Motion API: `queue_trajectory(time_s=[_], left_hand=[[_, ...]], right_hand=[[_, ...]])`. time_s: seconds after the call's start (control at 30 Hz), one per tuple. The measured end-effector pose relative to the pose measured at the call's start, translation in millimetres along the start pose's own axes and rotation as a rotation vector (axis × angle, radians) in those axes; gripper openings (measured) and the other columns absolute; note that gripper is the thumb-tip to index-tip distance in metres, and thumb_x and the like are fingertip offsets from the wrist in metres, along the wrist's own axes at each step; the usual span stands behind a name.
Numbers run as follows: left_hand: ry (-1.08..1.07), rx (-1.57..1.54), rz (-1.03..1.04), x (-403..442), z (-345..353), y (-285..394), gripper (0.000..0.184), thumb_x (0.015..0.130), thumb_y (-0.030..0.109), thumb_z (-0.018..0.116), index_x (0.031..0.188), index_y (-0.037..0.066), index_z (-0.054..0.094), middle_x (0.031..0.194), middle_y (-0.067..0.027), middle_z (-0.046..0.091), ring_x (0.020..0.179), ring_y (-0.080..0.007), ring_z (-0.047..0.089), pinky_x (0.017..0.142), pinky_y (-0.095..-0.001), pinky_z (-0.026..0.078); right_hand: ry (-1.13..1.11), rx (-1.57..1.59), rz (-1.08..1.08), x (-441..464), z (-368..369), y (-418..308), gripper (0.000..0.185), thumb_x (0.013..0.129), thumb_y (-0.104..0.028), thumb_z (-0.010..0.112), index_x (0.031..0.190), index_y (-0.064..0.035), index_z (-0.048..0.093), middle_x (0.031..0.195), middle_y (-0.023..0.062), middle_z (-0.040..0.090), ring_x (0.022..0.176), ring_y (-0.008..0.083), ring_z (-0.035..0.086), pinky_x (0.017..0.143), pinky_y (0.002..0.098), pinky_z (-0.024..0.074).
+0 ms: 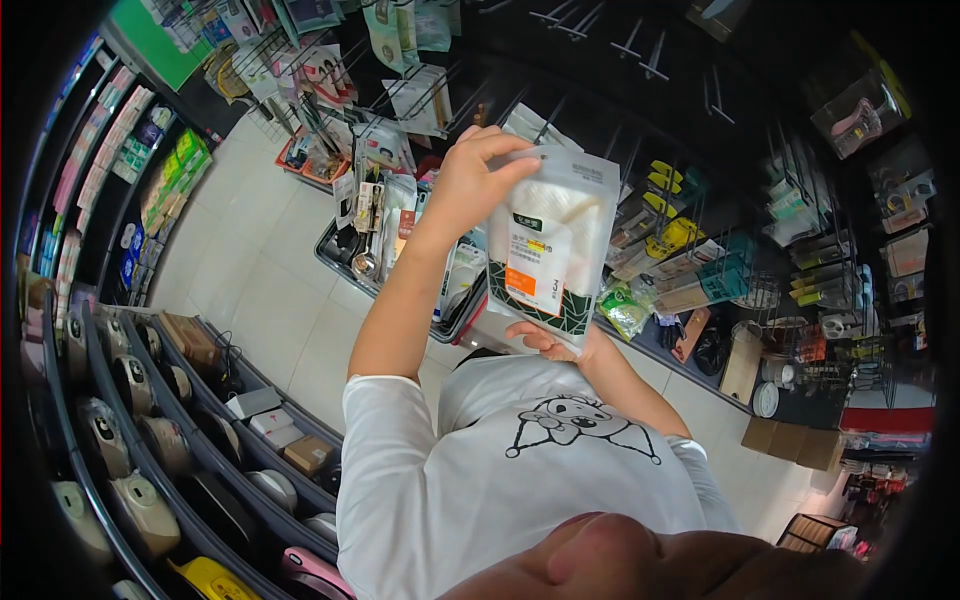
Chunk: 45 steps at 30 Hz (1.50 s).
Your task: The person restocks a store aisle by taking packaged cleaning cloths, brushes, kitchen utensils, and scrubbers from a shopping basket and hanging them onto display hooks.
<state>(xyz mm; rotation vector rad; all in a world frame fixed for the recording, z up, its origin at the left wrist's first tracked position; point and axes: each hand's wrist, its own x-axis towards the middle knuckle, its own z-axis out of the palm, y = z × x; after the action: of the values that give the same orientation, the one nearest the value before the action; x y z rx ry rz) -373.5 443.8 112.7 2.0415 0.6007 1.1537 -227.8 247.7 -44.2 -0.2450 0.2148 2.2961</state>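
A flat packet of white cloth (590, 225), with a dark green label, an orange patch and printed text, is held up in front of my chest. My left hand (485, 170) pinches its top edge between thumb and fingers. At the bottom edge, partly hidden behind the packet, my right hand (565, 343) grips it from below, with some fingers showing to the left. The packet's front faces me, slightly tilted.
Just beyond my hands stands a basket (345, 250) with packaged goods. Hooks with hanging packets (420, 100) line the dark display wall ahead. Brushes and green packs (625, 305) lie to the right. Shelves with rice cookers (135, 385) run along the left.
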Motion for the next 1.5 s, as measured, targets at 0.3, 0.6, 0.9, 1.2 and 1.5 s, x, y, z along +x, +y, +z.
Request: queue_trajectory(time_s=[0.3, 0.6, 0.9, 1.2, 1.5], left_hand=[[0.057, 0.049, -0.145, -19.4, -15.4, -10.6, 0.024, 0.078, 0.017, 0.073, 0.095, 0.000, 0.072, 0.084, -0.0074, 0.066, 0.083, -0.0202, 0.057, 0.077, -0.0323, 0.047], [0.183, -0.297, -0.519, -112.4, -55.8, -22.4, 0.025, 0.088, 0.013, 0.067, 0.108, -0.002, 0.066, 0.099, -0.0031, 0.068, 0.088, -0.0092, 0.060, 0.079, -0.0227, 0.046], [0.452, -0.350, -0.650, -220.7, -57.7, 28.8, 0.020, 0.091, 0.010, 0.063, 0.108, -0.002, 0.065, 0.095, -0.0032, 0.068, 0.084, -0.0072, 0.060, 0.075, -0.0219, 0.046], [0.490, -0.421, -0.711, -280.6, -24.1, 96.7, 0.019, 0.093, 0.013, 0.062, 0.105, 0.000, 0.066, 0.092, -0.0022, 0.068, 0.079, -0.0068, 0.061, 0.069, -0.0215, 0.047], [0.462, -0.250, -0.712, -317.8, -64.5, 151.8, 0.018, 0.094, 0.014, 0.063, 0.105, 0.001, 0.065, 0.095, -0.0030, 0.068, 0.082, -0.0077, 0.062, 0.074, -0.0220, 0.047]], right_hand=[[-0.099, -0.026, 0.003, -2.4, -22.9, 1.2, 0.071, 0.097, -0.048, 0.044, 0.143, 0.0037, 0.031, 0.121, 0.0388, 0.048, 0.069, 0.0315, 0.063, 0.043, 0.0360, 0.0553], [-0.077, -0.377, -0.326, -51.1, -25.9, 13.2, 0.087, 0.092, -0.073, 0.025, 0.139, -0.0012, 0.041, 0.113, 0.0272, 0.062, 0.083, 0.0295, 0.066, 0.051, 0.0283, 0.0489], [0.174, -0.740, -0.300, -71.7, -8.9, 74.0, 0.041, 0.104, -0.035, 0.043, 0.100, 0.0024, 0.059, 0.090, 0.0215, 0.069, 0.068, 0.0207, 0.068, 0.057, 0.0289, 0.0538], [0.383, -0.552, -0.354, -116.1, -55.6, 158.1, 0.035, 0.098, -0.040, 0.054, 0.087, -0.0071, 0.057, 0.063, 0.0079, 0.062, 0.047, 0.0157, 0.055, 0.041, 0.0259, 0.0387], [0.226, -0.561, -0.340, -100.3, -55.9, 207.7, 0.036, 0.099, -0.041, 0.053, 0.089, -0.0071, 0.057, 0.058, 0.0057, 0.057, 0.043, 0.0135, 0.048, 0.039, 0.0260, 0.0287]])
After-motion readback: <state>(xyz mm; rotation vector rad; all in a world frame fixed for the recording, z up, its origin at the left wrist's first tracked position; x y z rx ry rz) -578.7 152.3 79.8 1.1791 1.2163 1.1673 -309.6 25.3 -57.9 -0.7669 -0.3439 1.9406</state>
